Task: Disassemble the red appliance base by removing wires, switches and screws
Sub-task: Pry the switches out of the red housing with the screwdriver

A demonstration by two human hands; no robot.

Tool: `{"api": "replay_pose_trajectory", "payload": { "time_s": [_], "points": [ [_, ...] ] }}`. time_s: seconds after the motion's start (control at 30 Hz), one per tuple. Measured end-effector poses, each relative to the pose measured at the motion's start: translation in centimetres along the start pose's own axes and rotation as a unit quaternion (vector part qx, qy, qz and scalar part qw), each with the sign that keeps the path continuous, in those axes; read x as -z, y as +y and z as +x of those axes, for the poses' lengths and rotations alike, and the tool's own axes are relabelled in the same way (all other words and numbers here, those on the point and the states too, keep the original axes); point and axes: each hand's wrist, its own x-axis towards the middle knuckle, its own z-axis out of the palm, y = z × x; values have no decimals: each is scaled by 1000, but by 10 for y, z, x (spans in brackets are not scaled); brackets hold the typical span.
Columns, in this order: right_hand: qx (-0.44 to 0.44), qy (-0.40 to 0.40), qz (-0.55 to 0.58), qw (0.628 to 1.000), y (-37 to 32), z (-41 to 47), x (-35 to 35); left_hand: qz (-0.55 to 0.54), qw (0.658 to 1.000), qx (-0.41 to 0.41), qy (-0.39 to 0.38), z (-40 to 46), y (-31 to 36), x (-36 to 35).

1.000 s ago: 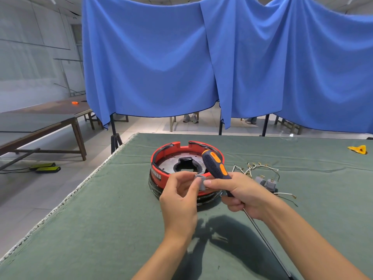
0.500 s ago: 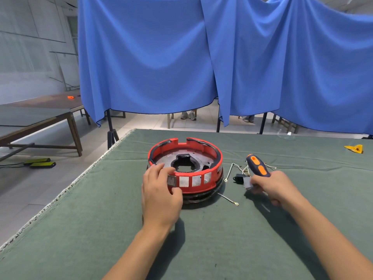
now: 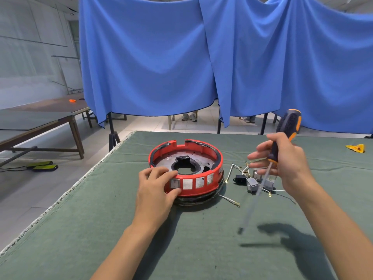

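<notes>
The round red appliance base [image 3: 199, 188] sits on the green table cloth, open side up, with a grey metal plate and a black-edged hole inside. My left hand [image 3: 155, 190] grips its front left rim, fingers over the top and thumb below a small switch [image 3: 174, 183] in the wall. My right hand [image 3: 286, 160] is raised to the right of the base and holds a black and orange screwdriver [image 3: 282, 138], handle up, blurred shaft pointing down toward me. Loose wires and grey switches [image 3: 252, 183] lie on the cloth right of the base.
The green-covered table [image 3: 201, 239] has its left edge running diagonally at the left. A yellow scrap [image 3: 356, 148] lies at the far right. Blue curtains hang behind the table. Wooden tables stand on the floor at the left.
My right hand rose from the pile of wires and switches, lifting the screwdriver upright above the table. My left hand stays on the base's front left rim.
</notes>
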Motion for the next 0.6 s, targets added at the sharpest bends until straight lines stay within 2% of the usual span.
{"api": "replay_pose_trajectory", "payload": {
  "time_s": [0.1,0.17,0.27,0.37,0.43,0.6],
  "points": [
    [44,57,-68,995,7,-4,-4,50,999,-13,6,-4,7,-3],
    [91,83,-73,990,9,-7,-8,71,997,-20,17,-7,12,-6],
    [194,57,-44,978,1,-19,-15,49,998,-28,18,-9,12,-7],
    [292,52,-21,955,-7,-32,-26,-1,999,-36,-19,-10,9,-7],
    [323,57,-11,945,-12,-40,-36,-17,999,-28,-24,-11,12,-7],
    [358,87,-88,925,-25,-49,-60,-14,1000,-16,-19,-10,13,-8]
  ]
}}
